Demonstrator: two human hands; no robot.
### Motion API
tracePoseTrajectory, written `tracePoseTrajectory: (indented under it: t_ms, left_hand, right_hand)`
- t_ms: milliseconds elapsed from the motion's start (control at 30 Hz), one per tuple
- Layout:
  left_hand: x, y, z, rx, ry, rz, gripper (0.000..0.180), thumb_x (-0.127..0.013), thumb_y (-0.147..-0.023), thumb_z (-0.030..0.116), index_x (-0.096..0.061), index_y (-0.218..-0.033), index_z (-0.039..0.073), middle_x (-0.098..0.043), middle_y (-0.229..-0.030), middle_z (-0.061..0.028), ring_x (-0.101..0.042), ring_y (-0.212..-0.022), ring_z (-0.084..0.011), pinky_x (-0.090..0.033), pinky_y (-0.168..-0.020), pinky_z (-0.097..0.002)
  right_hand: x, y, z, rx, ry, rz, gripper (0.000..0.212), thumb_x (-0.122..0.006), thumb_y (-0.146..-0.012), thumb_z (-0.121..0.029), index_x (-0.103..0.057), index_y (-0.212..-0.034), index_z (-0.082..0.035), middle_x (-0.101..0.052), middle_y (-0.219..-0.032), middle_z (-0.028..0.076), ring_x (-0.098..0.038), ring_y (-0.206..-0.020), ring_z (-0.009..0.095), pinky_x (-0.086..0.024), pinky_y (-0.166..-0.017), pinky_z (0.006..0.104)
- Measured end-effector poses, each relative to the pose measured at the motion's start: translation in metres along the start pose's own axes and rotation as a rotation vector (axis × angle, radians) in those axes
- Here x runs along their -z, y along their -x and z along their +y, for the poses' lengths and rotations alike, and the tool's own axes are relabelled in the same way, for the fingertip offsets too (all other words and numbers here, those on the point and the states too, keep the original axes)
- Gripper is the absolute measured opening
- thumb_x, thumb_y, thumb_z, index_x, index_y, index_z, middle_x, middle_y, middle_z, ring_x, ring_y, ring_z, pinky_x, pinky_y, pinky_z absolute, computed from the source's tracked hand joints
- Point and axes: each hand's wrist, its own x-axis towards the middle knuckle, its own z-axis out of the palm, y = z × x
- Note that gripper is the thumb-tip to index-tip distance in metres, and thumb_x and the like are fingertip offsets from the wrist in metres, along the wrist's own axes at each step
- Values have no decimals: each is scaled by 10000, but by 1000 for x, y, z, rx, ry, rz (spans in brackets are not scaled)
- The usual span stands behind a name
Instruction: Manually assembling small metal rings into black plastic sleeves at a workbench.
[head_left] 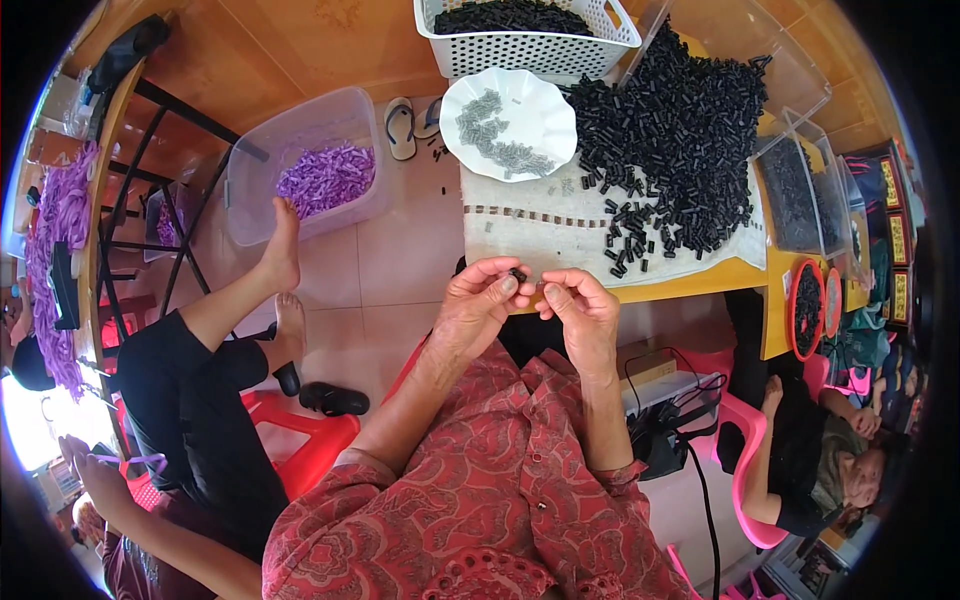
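Observation:
My left hand [480, 302] pinches a small black plastic piece [517, 275] between thumb and fingertips. Close beside it, my right hand [582, 318] has its thumb and forefinger pressed together on something too tiny to make out. Both hands are held just in front of the table edge. Beyond them, a big heap of short black pieces [680, 140] spreads over a white cloth [530, 235]. A white scalloped plate [549, 105] on the cloth holds small clear greyish parts [485, 125].
Behind the plate stands a white perforated basket [520, 50] filled with black pieces. A clear bin [245, 200] of purple pieces is on the floor at left. Co-workers sit on both sides, one with a bare foot [284, 245] near that bin. A red stool [310, 430] stands at left.

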Motion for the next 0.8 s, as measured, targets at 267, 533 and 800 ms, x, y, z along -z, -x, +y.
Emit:
tracePoseTrajectory:
  t_ms: [267, 533, 800]
  left_hand:
    - [2, 0, -6, 92, 121, -57, 242, -563, -937, 38, -618, -1172, 43, -639, -1102, -130, -604, -888, -165, -519, -827, -314]
    - [5, 1, -10, 75, 103, -42, 234, -575, -929, 32, -625, -1157, 47, -654, -1088, -119, -614, -872, -154, -520, -835, -319]
    - [5, 2, -11, 40, 32, -27, 226, -584, -919, 12, -635, -1136, 48, -665, -1080, -120, -628, -885, -153, -524, -836, -317]
  right_hand:
    - [2, 3, -2, 61, 15, -66, 142, -639, -897, -14, -619, -1029, 35, -657, -858, 61, -618, -734, 89, -508, -657, 209]
    - [-7, 4, -7, 109, -25, -65, 139, -611, -869, 99, -602, -1001, 56, -645, -927, 84, -648, -827, 126, -539, -760, 233]
    - [-7, 5, -3, 150, 28, -45, 134, -607, -863, 113, -599, -984, 58, -635, -931, 76, -649, -808, 116, -534, -740, 219]
